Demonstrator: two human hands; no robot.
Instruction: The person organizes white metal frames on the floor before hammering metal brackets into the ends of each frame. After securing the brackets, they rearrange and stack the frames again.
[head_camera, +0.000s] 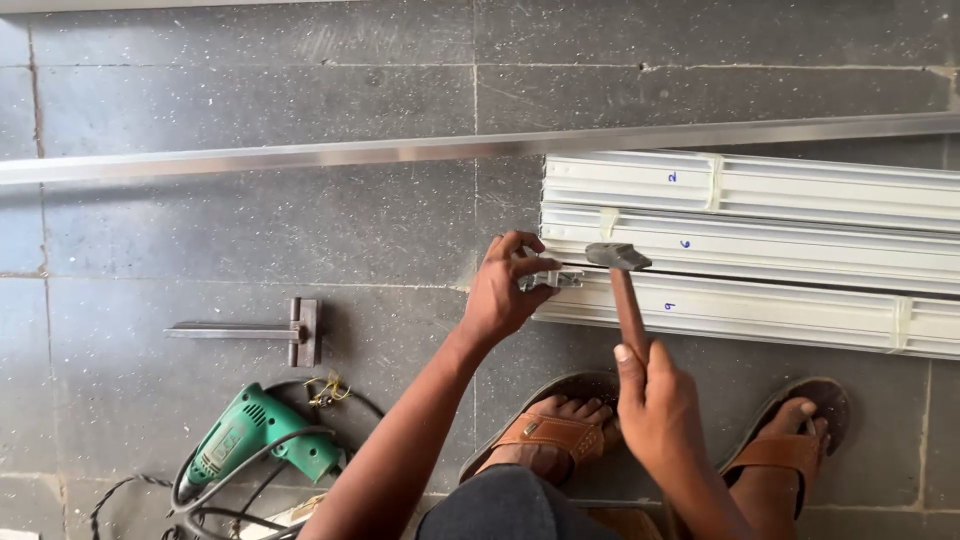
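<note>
Left hand: fingers curled and closed on a small metal bracket, pressed to the end of the profiles.
Right hand: fist shut round the handle of a hammer.
Hammer head: held just right of the left fingertips, over the bracket.
Profiles: three white lengths laid on the floor, beyond the fingers.
Drill: seen well left of both hands.
Square: laid left of the left hand.

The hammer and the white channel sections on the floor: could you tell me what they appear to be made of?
The hammer: dull grey metal head, reddish-brown handle, probably wood. The white ribbed channel sections: smooth matt profiles, likely plastic or coated aluminium; the look leaves it open.
</note>
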